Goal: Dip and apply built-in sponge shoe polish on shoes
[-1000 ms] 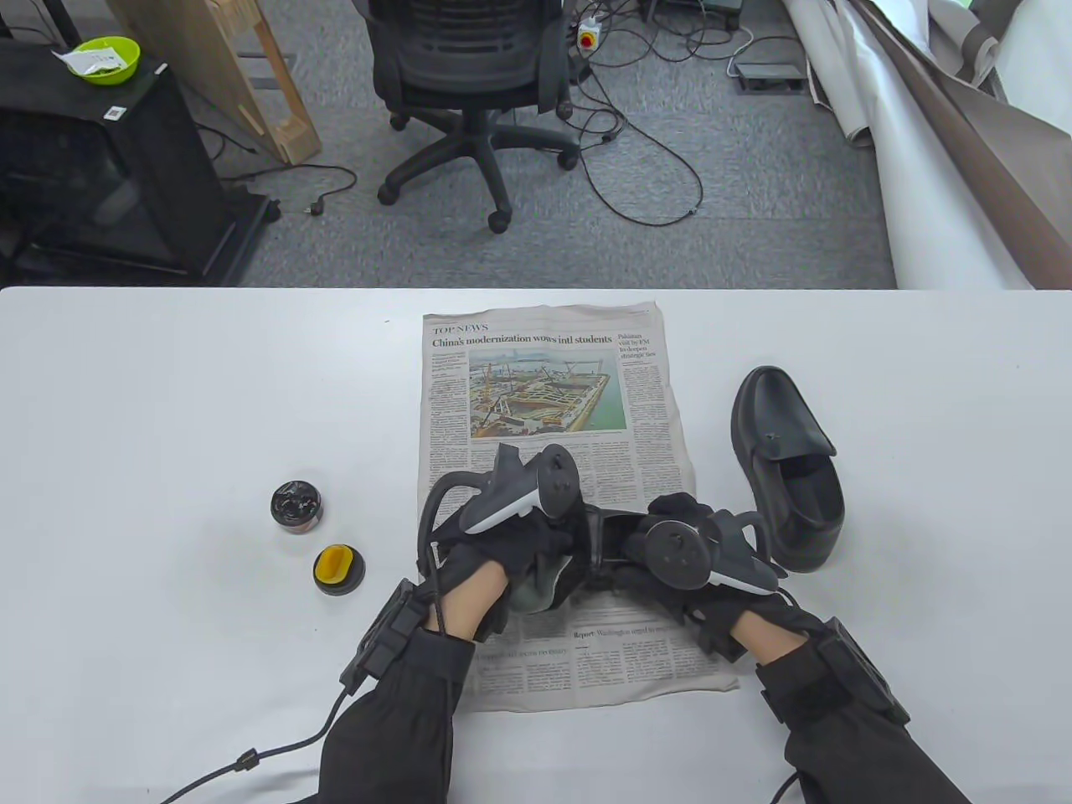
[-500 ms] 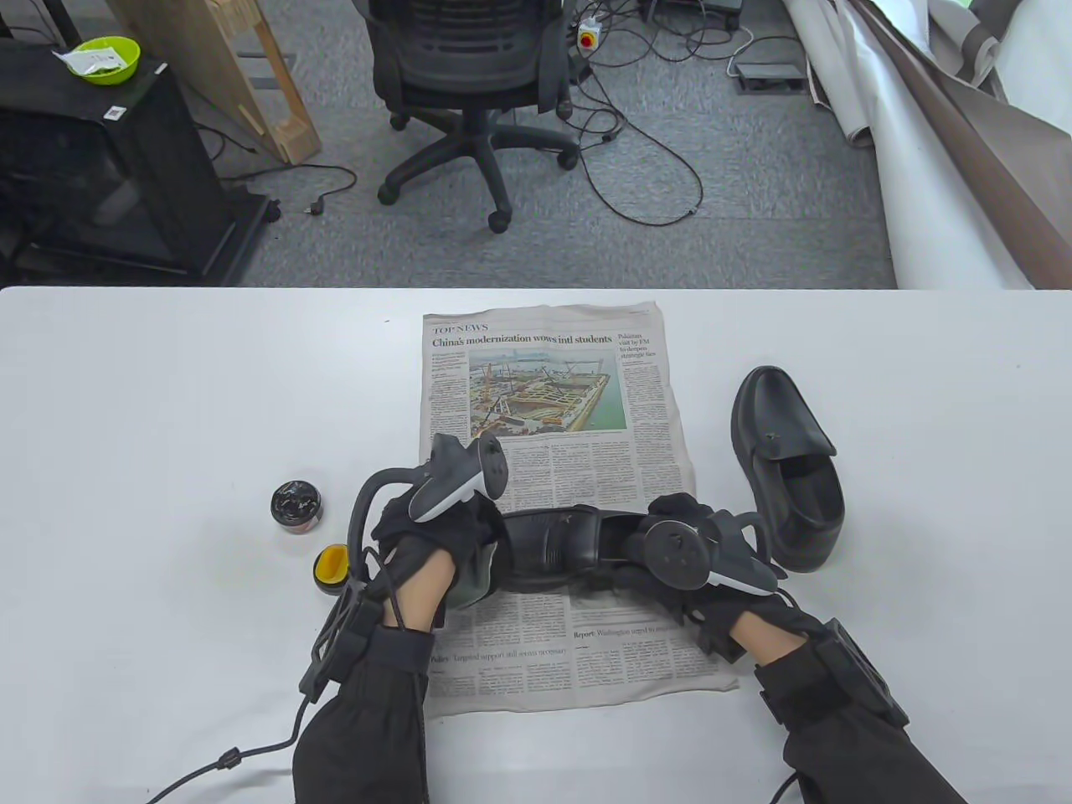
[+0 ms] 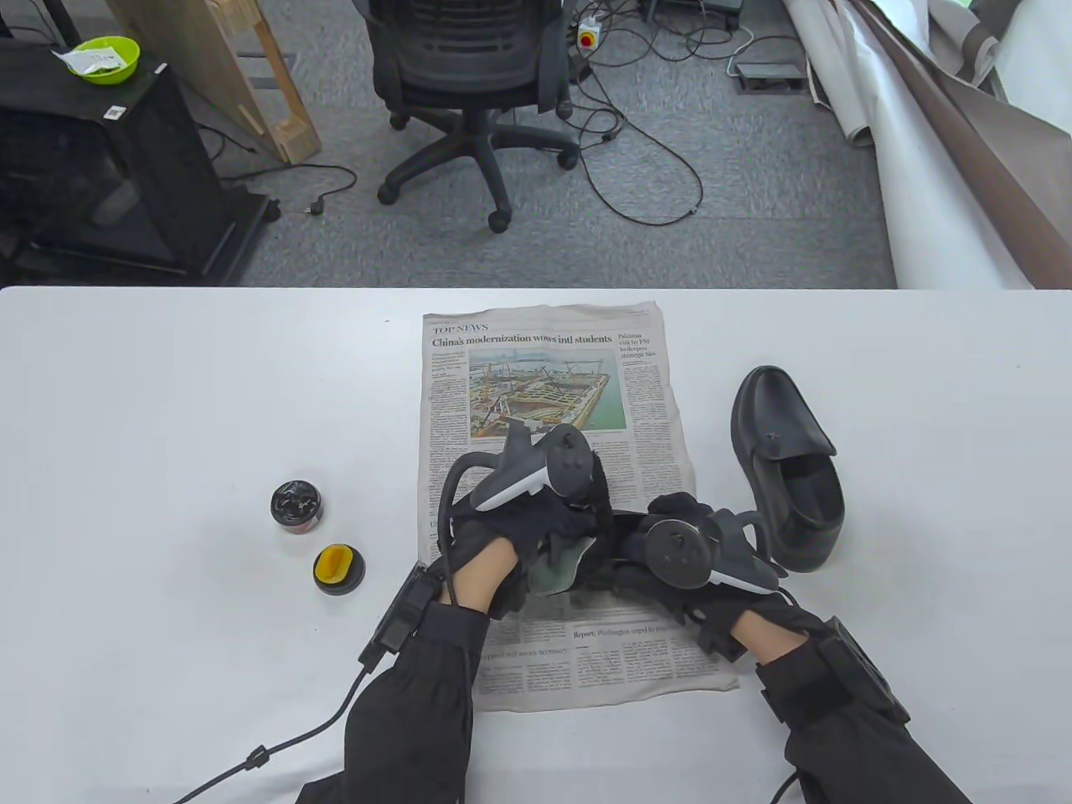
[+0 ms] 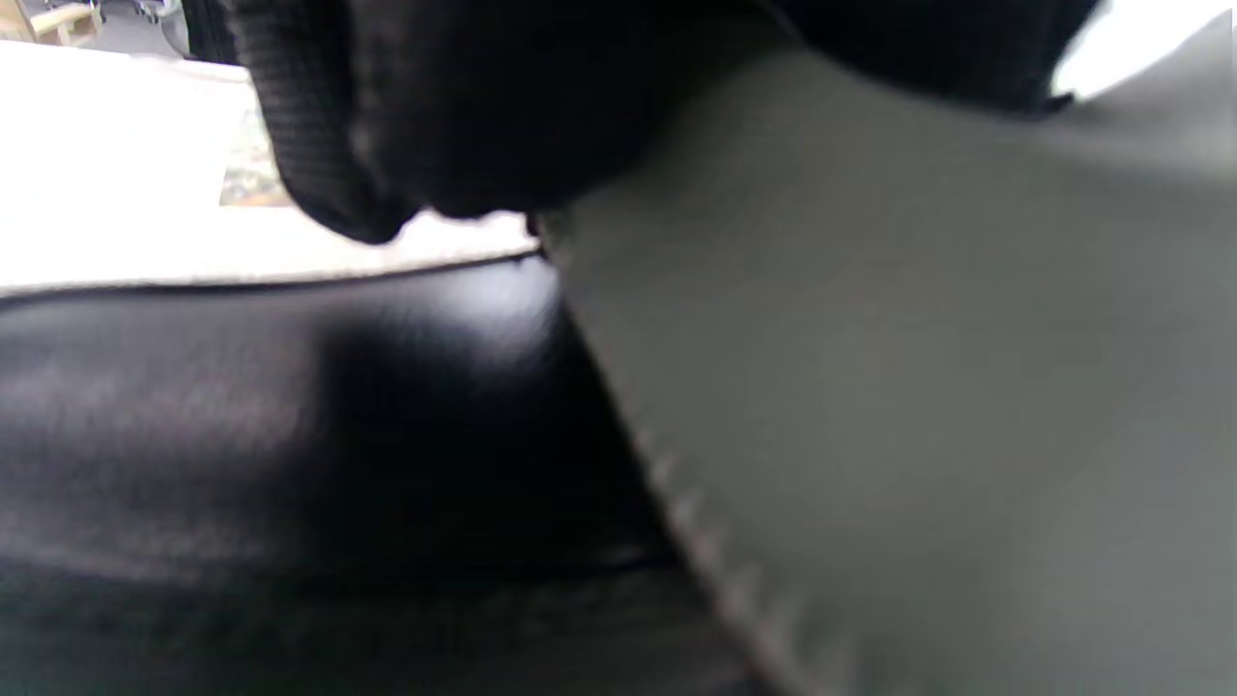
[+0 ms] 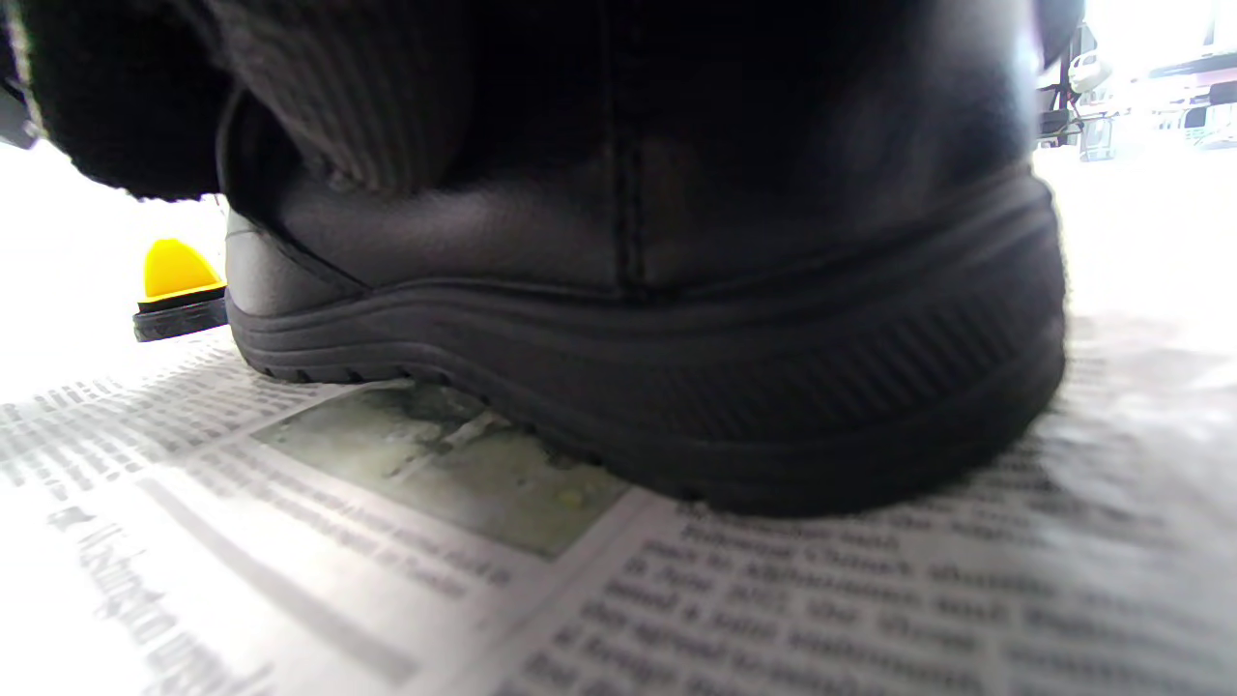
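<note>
A black shoe (image 3: 618, 536) lies sideways on the newspaper (image 3: 544, 377), mostly hidden under both hands. My left hand (image 3: 544, 519) grips a grey cloth (image 3: 557, 568) and presses it on the shoe's upper. In the left wrist view the cloth (image 4: 918, 387) lies against the shiny black leather (image 4: 290, 435). My right hand (image 3: 678, 548) holds the shoe's heel end; in the right wrist view the heel (image 5: 676, 387) rests on the paper. The open polish tin (image 3: 296, 505) and its lid with the yellow sponge (image 3: 338, 569) sit on the table to the left.
A second black shoe (image 3: 787, 469) stands on the white table (image 3: 167, 402) right of the newspaper, close to my right hand. The yellow sponge lid also shows in the right wrist view (image 5: 174, 275). An office chair (image 3: 469, 75) stands beyond the far table edge.
My left hand slid left with the cloth to the shoe's toe, then came back right over the middle of the shoe. The right hand and the shoe stayed in place.
</note>
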Demonstrator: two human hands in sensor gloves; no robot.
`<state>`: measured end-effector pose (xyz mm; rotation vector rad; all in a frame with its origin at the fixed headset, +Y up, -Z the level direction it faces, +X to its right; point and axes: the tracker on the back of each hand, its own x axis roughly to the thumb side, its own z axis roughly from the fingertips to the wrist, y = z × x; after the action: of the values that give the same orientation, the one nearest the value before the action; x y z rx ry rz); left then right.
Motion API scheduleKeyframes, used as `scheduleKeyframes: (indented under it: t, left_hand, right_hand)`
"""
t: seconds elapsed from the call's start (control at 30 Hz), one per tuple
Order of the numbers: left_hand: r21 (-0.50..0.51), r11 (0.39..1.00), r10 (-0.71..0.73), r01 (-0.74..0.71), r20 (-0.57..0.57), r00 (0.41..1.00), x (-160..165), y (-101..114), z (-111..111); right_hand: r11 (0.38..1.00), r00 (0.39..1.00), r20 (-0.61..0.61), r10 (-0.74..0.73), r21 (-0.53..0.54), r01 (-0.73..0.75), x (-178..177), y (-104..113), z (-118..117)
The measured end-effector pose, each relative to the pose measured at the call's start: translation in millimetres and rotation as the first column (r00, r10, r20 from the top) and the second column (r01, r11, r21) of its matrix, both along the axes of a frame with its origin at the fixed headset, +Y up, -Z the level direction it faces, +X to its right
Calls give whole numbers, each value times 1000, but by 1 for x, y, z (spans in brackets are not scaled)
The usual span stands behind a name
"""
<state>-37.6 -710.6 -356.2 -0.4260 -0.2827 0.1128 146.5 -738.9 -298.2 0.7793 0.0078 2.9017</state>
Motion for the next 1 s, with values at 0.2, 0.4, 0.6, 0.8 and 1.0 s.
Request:
scheduleKeyframes:
  t: [0.2,0.4,0.6,0.8,1.0]
  left_hand:
    - [-42,984,-174,171,-64,983,-17,-1,-6]
    - [-39,962,-275,272,-141,951,-55,-3,-1]
    - [-43,951,-306,305,-227,924,-95,2,12]
    - [194,932,-267,305,-202,942,-87,17,37]
    - [344,936,70,-68,7,998,-40,27,59]
  right_hand:
    - [1000,1000,2,3,3,-3,0,0,0]
    - [1000,1000,7,3,5,-3,0,0,0]
    - [1000,1000,11,6,5,-6,0,0,1]
    - [1000,1000,15,8,5,-8,0,0,1]
    - [1000,1000,15,9,5,-9,0,0,1]
